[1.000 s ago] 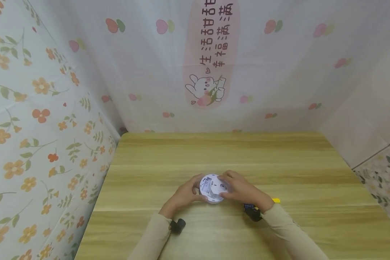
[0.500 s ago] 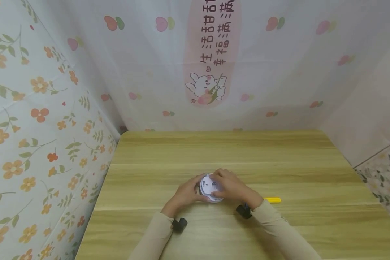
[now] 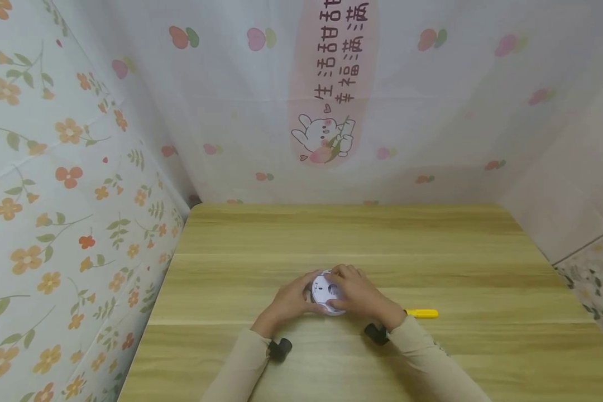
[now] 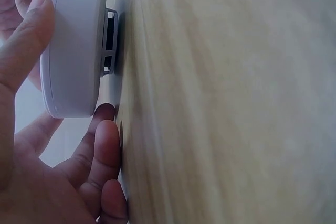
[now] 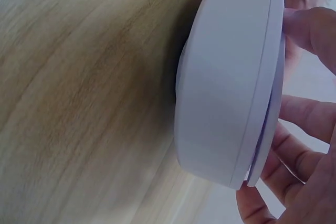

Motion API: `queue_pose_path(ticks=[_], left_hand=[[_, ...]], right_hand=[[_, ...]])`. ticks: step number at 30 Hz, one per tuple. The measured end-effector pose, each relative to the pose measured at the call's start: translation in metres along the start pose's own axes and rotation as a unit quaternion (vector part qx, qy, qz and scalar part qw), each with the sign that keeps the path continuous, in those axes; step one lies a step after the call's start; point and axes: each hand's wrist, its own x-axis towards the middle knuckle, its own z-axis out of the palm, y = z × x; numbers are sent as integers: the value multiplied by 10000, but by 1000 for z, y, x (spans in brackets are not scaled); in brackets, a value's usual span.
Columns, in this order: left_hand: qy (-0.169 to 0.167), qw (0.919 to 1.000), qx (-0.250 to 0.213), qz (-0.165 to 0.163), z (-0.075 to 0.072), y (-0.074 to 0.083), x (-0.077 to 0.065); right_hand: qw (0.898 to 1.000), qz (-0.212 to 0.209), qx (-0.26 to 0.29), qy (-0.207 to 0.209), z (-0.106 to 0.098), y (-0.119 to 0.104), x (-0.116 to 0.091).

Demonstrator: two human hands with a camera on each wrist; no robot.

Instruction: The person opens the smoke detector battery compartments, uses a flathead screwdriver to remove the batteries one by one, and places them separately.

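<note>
A round white smoke detector (image 4: 76,45) lies back side up on the table, its vented sensor part (image 4: 109,40) facing down against the wood. My left hand (image 3: 290,298) holds the detector's left side, thumb and fingers spread around the rim. On its back sits a white mounting plate (image 3: 320,296), covering most of the opening. My right hand (image 3: 362,296) grips this plate by its edges, with thumb and fingers on opposite sides. In the right wrist view, the plate (image 5: 270,145) is slightly tilted, and a narrow gap shows between it and the body at one end.
A yellow handle (image 3: 423,314) lies on the table just right of my right wrist, which hides its other end. The wooden table (image 3: 241,251) meets a patterned curtain (image 3: 231,134) at the back and a floral one (image 3: 80,223) on the left.
My right hand has brought the mounting plate leftward over the detector's back, covering the inside that showed earlier. My left hand has kept its hold. More of the yellow handle shows.
</note>
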Motion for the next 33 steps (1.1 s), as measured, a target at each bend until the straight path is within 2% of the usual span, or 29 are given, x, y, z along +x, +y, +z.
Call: queue_pose_path(ticks=[14, 24, 33], left_hand=[[-34, 10000, -21, -84, 0, 2, -2], [124, 9989, -367, -246, -1, 3, -3], [228, 9988, -298, -321, 1, 5, -1]], right_hand=[[9992, 255, 259, -152, 1, -1, -1], [9974, 473, 450, -319, 2, 1, 0], [9971, 479, 562, -208, 4, 14, -7]])
